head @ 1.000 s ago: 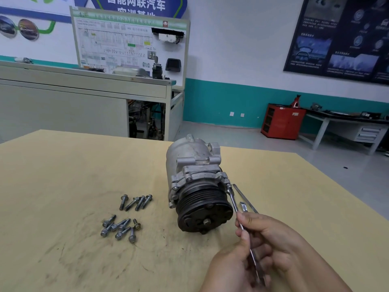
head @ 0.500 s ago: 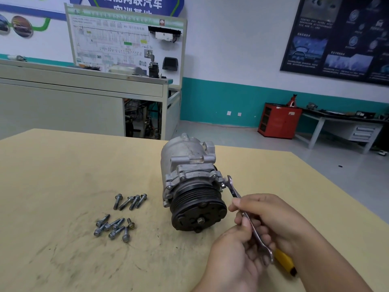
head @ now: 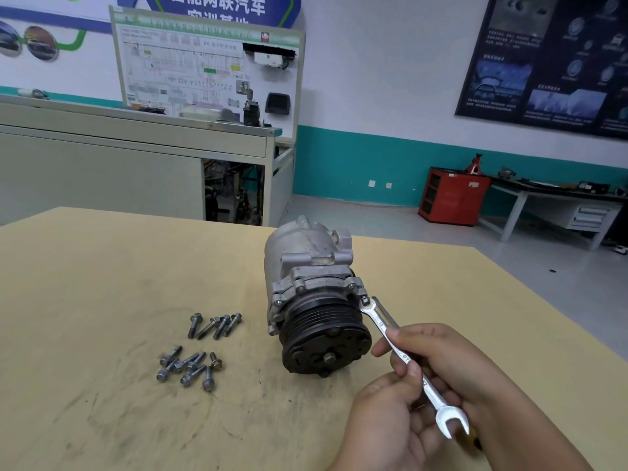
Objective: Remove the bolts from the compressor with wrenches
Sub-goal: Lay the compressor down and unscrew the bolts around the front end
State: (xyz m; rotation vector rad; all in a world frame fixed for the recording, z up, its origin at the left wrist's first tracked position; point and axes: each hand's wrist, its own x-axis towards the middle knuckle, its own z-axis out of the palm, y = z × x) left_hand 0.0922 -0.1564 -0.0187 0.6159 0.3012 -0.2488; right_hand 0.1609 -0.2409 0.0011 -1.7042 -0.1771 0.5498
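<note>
Both hands have the same wrench [head: 380, 323]. The right hand [head: 448, 362] wraps its grip around the middle of the shank, fingers curled tight over it. The left hand [head: 384, 426] pinches the shank just below, with the thumb laid flat on the steel. The near open end of the wrench sticks out past both hands, towards the person. Something yellow and black peeks out under the right hand, but it is too hidden for me to say what it is.

From the grip the wrench runs up and to the left. Its far end sits on a bolt [head: 365, 301] at the right edge of the compressor's front flange. So the compressor [head: 306, 266] lies just beyond and left of the hands, resting on its side on the bench [head: 102, 283]. Its black grooved pulley [head: 326, 341] faces the person and sits close beside the right hand's knuckles.

Further left, well apart from the hands, loose bolts [head: 221, 326] lie on the bench in two small clusters, one nearer the person than the other. The bench top around them is scuffed with dark marks.
</note>
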